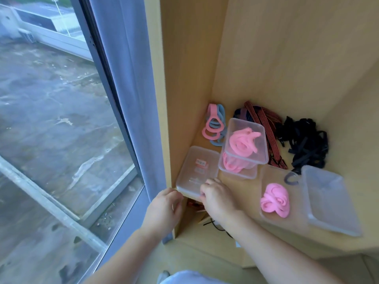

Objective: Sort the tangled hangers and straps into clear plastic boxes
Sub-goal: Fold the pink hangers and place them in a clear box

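Note:
An empty clear box (196,171) sits at the front left of the wooden shelf. My left hand (164,208) curls round its front left corner and my right hand (217,197) grips its front edge. Behind it, two stacked clear boxes (244,144) hold coiled pink straps. To the right, another clear box (272,193) holds a pink bundle (273,199) and a dark hook-shaped piece (291,179). Against the back wall lie pink and blue loops (214,126), red-and-black striped straps (264,121) and a tangle of black straps (303,140).
A clear lid or box (328,199) lies at the shelf's right end. The shelf's side wall (184,78) stands on the left, with a blue curtain (127,78) and a window beyond. Dark items (217,225) show on a lower shelf.

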`<state>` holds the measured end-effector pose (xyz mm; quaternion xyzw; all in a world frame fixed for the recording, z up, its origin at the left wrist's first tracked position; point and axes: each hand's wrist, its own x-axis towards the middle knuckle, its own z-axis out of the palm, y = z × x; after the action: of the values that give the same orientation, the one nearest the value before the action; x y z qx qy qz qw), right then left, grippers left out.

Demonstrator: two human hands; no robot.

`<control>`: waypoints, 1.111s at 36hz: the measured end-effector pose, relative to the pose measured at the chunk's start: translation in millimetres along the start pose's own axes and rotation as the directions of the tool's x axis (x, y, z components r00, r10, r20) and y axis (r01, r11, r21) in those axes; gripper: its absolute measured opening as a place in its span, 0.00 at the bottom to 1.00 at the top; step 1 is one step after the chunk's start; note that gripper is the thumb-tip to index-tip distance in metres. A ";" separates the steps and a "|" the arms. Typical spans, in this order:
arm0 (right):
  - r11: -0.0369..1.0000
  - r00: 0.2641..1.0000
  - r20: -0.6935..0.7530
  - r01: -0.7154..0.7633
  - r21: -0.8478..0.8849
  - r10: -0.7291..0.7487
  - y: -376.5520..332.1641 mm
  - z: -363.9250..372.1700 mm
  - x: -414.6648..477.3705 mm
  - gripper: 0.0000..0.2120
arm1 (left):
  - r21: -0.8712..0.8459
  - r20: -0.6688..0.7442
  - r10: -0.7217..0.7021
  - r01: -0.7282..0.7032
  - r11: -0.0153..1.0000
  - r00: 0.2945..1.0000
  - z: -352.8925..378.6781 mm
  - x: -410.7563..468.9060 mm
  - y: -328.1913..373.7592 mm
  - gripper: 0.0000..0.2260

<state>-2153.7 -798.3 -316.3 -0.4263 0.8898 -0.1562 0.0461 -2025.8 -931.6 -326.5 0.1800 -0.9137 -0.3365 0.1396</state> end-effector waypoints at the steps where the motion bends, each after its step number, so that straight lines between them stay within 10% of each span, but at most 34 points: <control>1: 0.999 1.000 0.000 -0.022 0.033 0.022 0.4 -0.8 -0.2 0.08 | -0.004 0.004 0.009 -0.009 1.000 1.000 -0.4 1.1 -0.5 0.05; 18: 0.984 0.982 -0.168 -0.061 0.168 0.089 7.3 -20.6 0.8 0.07 | -0.104 0.060 0.074 -0.067 0.992 0.995 -8.3 25.9 -1.1 0.03; 40: 0.911 0.961 -0.241 0.214 0.353 -0.132 7.1 -32.9 -61.4 0.08 | -0.550 -0.051 -0.271 0.199 0.811 0.961 -23.5 -19.4 83.4 0.21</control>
<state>-2127.2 -738.9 -290.5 -0.4680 0.8015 -0.3718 0.0177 -2019.1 -877.6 -256.4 0.2661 -0.7418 -0.5823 0.1996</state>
